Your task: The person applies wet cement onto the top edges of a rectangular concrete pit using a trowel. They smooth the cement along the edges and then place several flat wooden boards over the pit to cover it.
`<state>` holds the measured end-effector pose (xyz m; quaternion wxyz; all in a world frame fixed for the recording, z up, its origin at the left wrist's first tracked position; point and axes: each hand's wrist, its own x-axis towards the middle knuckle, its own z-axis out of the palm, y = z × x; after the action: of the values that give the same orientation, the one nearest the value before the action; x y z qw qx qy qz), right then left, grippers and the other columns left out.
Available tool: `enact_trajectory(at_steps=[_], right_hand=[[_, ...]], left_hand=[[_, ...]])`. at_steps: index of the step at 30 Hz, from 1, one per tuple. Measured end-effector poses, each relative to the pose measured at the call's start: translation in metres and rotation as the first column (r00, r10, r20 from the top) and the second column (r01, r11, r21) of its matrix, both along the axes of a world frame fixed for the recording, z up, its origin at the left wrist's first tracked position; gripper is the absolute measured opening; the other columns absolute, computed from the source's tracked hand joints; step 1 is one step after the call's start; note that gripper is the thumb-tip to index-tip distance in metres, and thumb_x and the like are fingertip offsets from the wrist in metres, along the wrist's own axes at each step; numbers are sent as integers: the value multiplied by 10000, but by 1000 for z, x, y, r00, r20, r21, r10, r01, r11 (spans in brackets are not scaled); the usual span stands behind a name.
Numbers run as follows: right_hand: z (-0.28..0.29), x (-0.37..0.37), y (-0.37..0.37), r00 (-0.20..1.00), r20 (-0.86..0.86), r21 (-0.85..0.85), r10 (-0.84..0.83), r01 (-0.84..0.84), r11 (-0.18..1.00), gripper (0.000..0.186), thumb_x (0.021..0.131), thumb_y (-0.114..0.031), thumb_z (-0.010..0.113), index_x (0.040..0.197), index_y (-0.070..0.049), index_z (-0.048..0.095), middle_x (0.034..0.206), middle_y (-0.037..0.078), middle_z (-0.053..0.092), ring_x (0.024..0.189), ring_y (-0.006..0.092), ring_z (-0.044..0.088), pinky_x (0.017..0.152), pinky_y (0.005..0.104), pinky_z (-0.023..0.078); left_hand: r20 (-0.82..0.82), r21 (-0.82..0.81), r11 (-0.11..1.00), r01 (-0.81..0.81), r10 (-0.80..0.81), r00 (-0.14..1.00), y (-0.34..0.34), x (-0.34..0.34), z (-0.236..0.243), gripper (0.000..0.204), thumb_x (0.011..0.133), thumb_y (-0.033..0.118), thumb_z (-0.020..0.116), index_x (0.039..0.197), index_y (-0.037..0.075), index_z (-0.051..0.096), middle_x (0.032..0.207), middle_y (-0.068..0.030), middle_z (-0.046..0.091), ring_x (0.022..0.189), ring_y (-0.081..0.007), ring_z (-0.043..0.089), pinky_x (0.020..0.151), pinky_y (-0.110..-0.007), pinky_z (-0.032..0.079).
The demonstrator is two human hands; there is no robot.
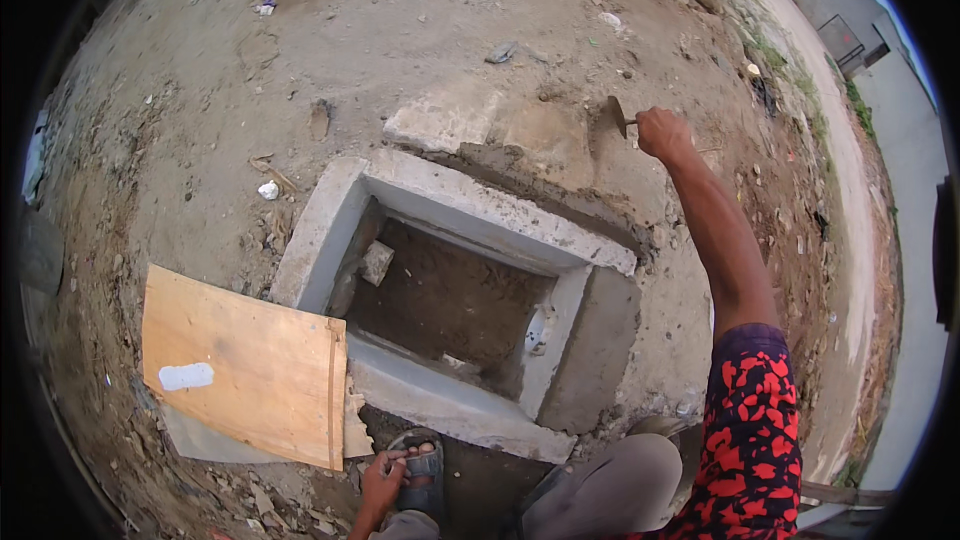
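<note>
My right hand is stretched far out and shut on the handle of a trowel, whose blade rests on wet grey mortar spread over a flat slab beyond the pit. A square concrete frame surrounds the open pit in the middle of the view. My left hand rests low at the bottom edge, fingers touching the strap of a sandal on my foot. My right sleeve is red and black patterned.
A plywood board lies on the dirt left of the pit, with a white patch on it. A small concrete chunk sits inside the pit. Loose stones and litter dot the earth. A paved road runs along the right.
</note>
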<state>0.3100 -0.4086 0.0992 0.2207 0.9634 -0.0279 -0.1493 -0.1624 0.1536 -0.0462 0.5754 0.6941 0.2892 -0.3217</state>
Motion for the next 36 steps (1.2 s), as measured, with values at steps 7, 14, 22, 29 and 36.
enact_trajectory(at_steps=[7,14,22,29,36], right_hand=[[20,-5,6,992,-64,154,111,-100,983,256,817,-180,533,975,-122,726,967,144,703,932,350,666,779,462,542],[-10,-7,12,990,109,96,-86,75,993,253,816,-105,553,1000,-51,717,1013,204,692,954,365,678,795,459,551],[-15,-9,35,995,-96,37,-39,43,998,298,803,-153,567,1043,-56,716,1072,173,692,1032,337,661,828,481,540],[6,-15,-42,955,256,92,-148,128,987,292,896,-113,428,1088,-97,647,949,239,655,936,395,659,782,514,523],[-82,-69,1,934,275,261,228,-301,917,450,886,-100,457,1314,-224,516,1093,241,563,937,421,620,776,484,526]], left_hand=[[45,24,997,-73,72,996,2,-12,-3,191,949,128,574,1075,-7,620,736,-64,637,618,-109,591,585,-256,486],[-51,-26,1000,8,-9,999,2,-1,-6,207,940,147,587,1075,-7,620,744,-74,648,607,-120,606,584,-268,506],[-13,48,999,11,-11,1000,2,1,0,198,931,130,586,1068,-9,622,732,-71,659,614,-115,618,585,-265,502],[44,-4,999,-53,53,998,5,-13,-15,198,938,115,574,1075,-21,618,741,-82,651,609,-118,605,575,-260,498],[-19,-29,1000,11,-12,1000,10,-2,-2,196,947,107,565,1086,-23,612,747,-77,648,622,-118,605,585,-257,501]])
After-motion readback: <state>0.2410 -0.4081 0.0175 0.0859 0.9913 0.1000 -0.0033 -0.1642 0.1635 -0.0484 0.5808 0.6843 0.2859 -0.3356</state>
